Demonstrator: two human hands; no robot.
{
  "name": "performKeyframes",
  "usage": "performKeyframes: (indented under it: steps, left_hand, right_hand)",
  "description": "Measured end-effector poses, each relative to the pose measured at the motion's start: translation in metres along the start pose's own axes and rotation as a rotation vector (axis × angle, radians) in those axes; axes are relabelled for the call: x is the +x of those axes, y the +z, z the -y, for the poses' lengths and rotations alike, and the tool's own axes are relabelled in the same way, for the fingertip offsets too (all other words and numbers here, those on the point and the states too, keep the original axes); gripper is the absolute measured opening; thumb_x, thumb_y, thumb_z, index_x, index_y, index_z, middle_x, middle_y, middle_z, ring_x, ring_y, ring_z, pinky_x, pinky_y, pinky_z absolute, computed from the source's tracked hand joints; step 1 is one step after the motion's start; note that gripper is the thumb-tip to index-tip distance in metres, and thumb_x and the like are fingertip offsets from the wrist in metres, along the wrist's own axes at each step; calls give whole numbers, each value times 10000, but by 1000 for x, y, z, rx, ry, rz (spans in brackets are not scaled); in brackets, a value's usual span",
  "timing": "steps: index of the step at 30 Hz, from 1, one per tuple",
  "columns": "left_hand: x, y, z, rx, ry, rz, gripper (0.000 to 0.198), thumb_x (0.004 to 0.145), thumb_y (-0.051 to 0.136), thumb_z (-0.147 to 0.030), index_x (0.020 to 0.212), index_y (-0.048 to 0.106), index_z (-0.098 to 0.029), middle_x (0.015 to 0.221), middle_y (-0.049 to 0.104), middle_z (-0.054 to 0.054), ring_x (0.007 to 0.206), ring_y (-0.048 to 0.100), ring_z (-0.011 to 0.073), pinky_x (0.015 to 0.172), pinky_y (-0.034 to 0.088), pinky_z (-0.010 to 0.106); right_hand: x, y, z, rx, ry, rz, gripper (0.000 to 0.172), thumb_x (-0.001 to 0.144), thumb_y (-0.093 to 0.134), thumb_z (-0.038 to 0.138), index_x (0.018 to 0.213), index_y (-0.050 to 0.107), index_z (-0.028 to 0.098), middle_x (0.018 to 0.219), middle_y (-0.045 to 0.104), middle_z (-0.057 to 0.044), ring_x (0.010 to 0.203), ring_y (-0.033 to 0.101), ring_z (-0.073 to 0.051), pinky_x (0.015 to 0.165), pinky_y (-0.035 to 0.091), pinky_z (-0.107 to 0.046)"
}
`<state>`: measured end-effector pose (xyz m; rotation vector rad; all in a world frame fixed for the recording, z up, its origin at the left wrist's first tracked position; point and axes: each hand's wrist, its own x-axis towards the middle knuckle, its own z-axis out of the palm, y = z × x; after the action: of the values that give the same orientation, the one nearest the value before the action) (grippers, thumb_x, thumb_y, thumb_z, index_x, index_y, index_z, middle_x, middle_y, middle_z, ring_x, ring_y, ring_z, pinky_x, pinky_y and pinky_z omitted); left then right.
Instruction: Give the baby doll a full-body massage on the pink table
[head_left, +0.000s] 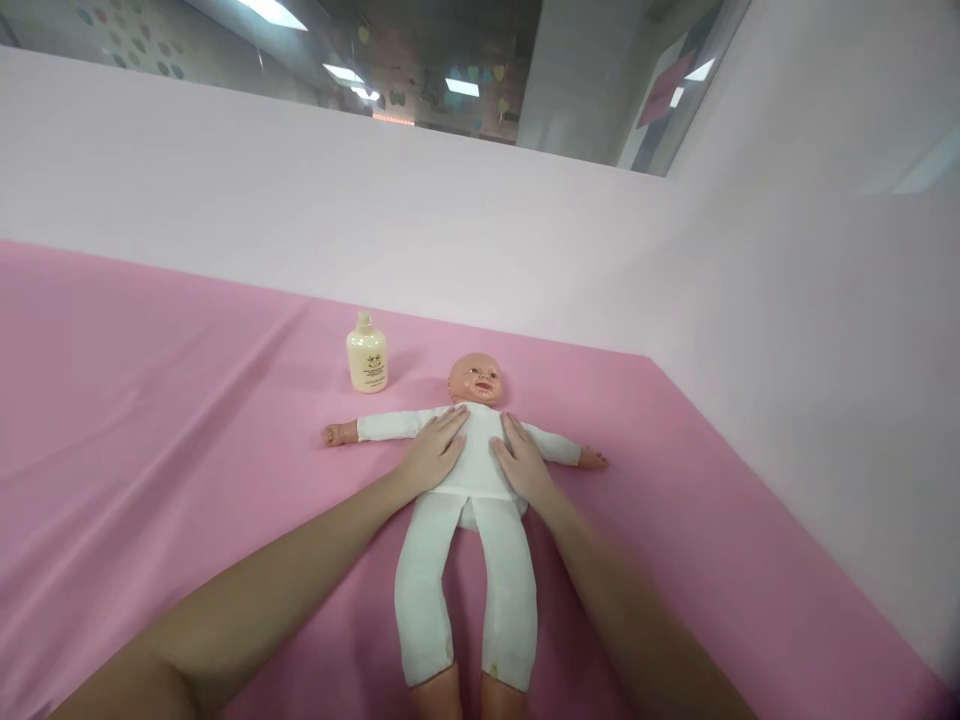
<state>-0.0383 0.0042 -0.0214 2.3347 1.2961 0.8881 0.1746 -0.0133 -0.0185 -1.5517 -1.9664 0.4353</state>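
A baby doll with a white cloth body lies on its back, its head away from me and its arms spread wide. Flat on the left side of its chest rests my left hand, fingers stretched toward the doll's shoulder. My right hand lies open on the other side of the chest, fingertips near the shoulder. Both hands touch the cloth without gripping it. The doll's feet are cut off by the lower edge of the view.
A cream-coloured bottle with dark print stands upright beyond the doll's outstretched left-side arm. Pink cloth with some creases covers the surface. White walls rise behind and at the right, with a window above.
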Motion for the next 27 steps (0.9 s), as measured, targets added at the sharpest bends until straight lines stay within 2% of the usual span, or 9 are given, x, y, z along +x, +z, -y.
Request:
performKeyframes:
  steps: [5,8,12,16,20,23,25,27]
  left_hand:
    - [3,-6,14,122,-146,-22,578,1016,280,-387,1480,465,-95,1544,476,135,1461,406,256,1214,315,448]
    - [3,-10,17,223,-182,-4,592,1014,267,-398,1460,489,-79,1522,501,152,1430,442,289,1207,310,465]
    - [2,-11,17,321,-210,-20,578,1004,287,-408,1448,509,-110,1484,541,160,1390,480,314,1196,299,494]
    - [1,-14,22,416,-256,-52,520,999,303,-407,1379,571,-173,1425,599,134,1380,476,329,1210,218,564]
    - [-1,-21,29,506,-322,-62,479,996,314,-402,1293,625,-192,1364,634,133,1387,443,376,1199,147,645]
    - [-1,-25,31,523,-353,-50,479,994,324,-392,1269,636,-154,1340,637,168,1368,445,418,1180,124,694]
    - [-1,-25,31,490,-366,-46,477,1000,310,-374,1278,629,-153,1371,618,174,1378,427,439,1152,110,744]
    - [0,-22,27,409,-347,-35,475,1012,276,-347,1317,602,-186,1430,585,151,1411,401,423,1135,104,771]
  right_hand:
    - [0,-2,-1,-91,63,-42,657,1003,324,504,1521,398,106,1588,402,-163,1497,335,-284,1240,233,-477]
    - [1,-4,-1,-184,96,-73,588,1003,326,453,1474,472,132,1546,467,-154,1473,369,-299,1232,225,-495]
    - [3,-9,-8,-280,135,-101,576,1006,309,437,1427,528,109,1510,502,-173,1440,400,-328,1210,251,-492]
    - [4,-13,-13,-352,183,-124,550,999,330,396,1413,536,99,1460,545,-193,1389,445,-340,1183,267,-503]
    - [3,-16,-12,-396,257,-140,554,994,345,388,1421,527,86,1445,556,-205,1433,378,-381,1194,183,-565]
    - [1,-20,-13,-431,300,-158,555,988,366,397,1399,551,72,1440,559,-219,1458,329,-417,1191,111,-617]
    - [1,-23,-15,-445,289,-165,532,989,361,391,1339,601,72,1388,601,-222,1424,384,-402,1191,109,-616]
    - [4,-24,-19,-424,242,-160,507,996,332,378,1285,642,99,1323,654,-198,1351,482,-349,1199,131,-586]
